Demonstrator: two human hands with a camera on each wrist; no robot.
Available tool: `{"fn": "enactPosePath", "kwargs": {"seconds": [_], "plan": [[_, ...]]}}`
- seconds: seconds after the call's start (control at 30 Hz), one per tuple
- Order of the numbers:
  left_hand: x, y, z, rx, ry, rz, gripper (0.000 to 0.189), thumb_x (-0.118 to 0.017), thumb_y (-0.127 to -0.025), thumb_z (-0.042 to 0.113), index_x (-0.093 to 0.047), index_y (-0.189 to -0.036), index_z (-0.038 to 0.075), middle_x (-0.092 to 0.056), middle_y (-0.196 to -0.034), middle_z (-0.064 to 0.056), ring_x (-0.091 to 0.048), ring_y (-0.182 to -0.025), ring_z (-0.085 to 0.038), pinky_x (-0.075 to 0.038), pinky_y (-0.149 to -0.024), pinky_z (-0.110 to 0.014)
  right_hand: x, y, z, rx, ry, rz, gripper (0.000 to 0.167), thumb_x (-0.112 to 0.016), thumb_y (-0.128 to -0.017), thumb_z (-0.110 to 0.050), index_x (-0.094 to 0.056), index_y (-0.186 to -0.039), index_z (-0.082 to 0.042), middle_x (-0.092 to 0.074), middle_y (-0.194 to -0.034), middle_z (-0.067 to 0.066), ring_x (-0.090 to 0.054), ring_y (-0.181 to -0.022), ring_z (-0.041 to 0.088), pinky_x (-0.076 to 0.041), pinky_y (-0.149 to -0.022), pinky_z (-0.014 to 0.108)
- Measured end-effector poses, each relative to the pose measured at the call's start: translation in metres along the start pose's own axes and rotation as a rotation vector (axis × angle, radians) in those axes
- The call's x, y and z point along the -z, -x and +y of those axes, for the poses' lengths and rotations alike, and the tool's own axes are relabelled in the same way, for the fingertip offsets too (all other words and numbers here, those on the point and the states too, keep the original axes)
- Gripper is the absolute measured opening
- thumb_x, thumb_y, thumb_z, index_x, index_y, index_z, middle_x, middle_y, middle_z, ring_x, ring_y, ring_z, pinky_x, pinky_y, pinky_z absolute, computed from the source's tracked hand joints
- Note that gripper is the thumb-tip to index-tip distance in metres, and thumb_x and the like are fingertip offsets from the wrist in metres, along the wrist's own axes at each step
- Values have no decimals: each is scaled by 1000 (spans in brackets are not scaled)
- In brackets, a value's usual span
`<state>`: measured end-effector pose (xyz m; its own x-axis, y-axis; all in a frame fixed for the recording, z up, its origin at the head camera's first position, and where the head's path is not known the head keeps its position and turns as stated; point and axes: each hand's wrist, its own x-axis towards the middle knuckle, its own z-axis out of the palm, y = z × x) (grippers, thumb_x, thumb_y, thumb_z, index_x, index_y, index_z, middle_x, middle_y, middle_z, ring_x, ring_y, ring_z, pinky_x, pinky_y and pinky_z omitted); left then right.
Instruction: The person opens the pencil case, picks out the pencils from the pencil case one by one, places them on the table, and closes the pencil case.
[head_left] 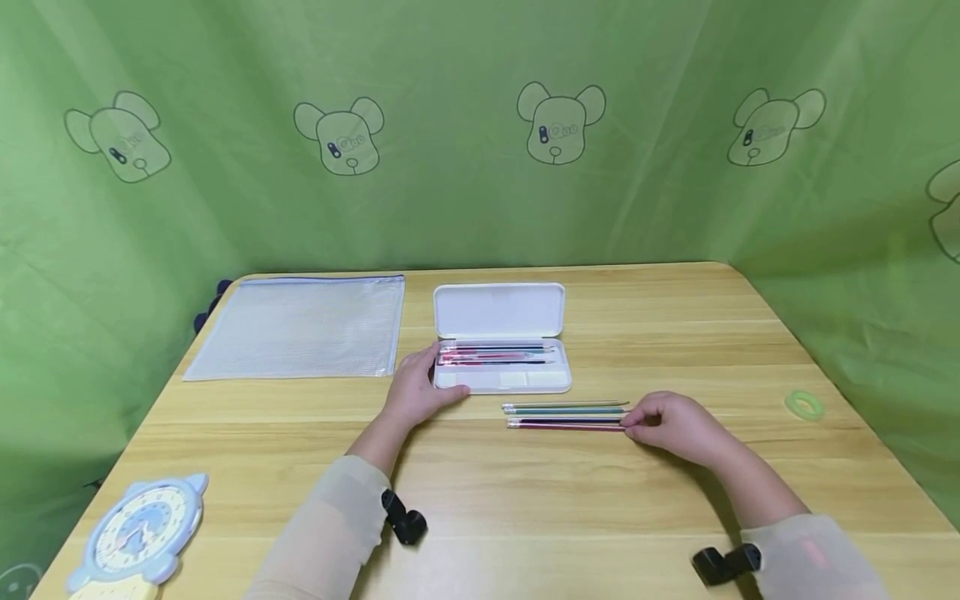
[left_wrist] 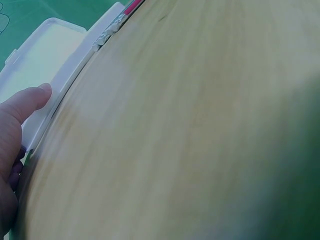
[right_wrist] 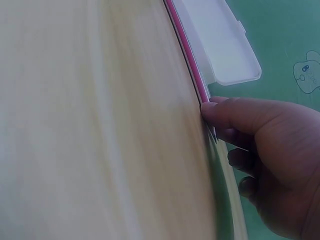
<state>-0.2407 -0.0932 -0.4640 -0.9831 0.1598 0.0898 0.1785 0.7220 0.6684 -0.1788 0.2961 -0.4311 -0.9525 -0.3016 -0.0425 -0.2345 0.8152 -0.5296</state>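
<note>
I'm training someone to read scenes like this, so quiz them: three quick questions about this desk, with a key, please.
1. Multiple choice: what is the right grip touching?
a) the toy clock
b) a pencil
c) the green ring
2. True or false: the white case stands open, with more pencils inside.
3. Fill in: in the head view, the mesh pouch lies to the ____ of the case.

Key: 1 b; 2 true; 3 left.

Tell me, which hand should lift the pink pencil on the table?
Probably the right hand: it pinches the pink pencil near one end, while the left hand holds the pencil box.
</note>
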Motion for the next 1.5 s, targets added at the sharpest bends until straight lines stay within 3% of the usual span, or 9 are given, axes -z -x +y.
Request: {"fn": "enactPosePath", "kwargs": {"seconds": [0.27,0.47,0.7,1.07,1.27,1.5], "plan": [[-1,1,0,22,11,-3,101,-81,-74,48,-33,-152,7,-44,-152,-11,-39,-140,-34,-32,-119,-44,0,1,-2,-27,-24,18,9,-77,-83,-21,-75,-92,-18,-73,-93,-2,-62,-88,10,-52,-76,25],[-1,0,0,21,17,2,100,-81,-74,47,-34,-152,7,-44,-153,-12,-39,-141,-34,-32,-119,-45,13,-5,-8,-19,-32,61,18,-74,-86,-26,-75,-99,-13,-70,-90,-1,-58,-83,12,-49,-73,26],[0,0,0,25,20,7,99,-81,-73,47,-35,-152,7,-46,-152,-11,-40,-140,-33,-32,-118,-44,22,-40,-34,19,17,47,24,-68,-92,-26,-74,-108,-9,-71,-98,3,-60,-93,20,-50,-82,37],[-1,0,-2,5,16,17,97,-82,-73,46,-38,-150,7,-48,-150,-12,-40,-139,-35,-32,-118,-46,3,-112,-68,48,74,-60,22,-64,-93,-19,-74,-109,-6,-72,-112,13,-65,-103,29,-51,-94,48],[-1,0,-2,26,26,9,98,-82,-72,47,-38,-151,8,-46,-151,-12,-38,-141,-34,-30,-120,-46,-5,-131,-78,55,184,-133,19,-64,-94,-16,-75,-106,-6,-72,-115,14,-62,-114,35,-46,-105,51],[0,1,0,30,26,8,97,-82,-73,46,-37,-151,8,-46,-151,-12,-37,-142,-34,-30,-120,-45,-9,-139,-82,40,287,-191,14,-65,-94,-19,-76,-97,-11,-74,-101,5,-66,-98,25,-51,-98,47]]}}
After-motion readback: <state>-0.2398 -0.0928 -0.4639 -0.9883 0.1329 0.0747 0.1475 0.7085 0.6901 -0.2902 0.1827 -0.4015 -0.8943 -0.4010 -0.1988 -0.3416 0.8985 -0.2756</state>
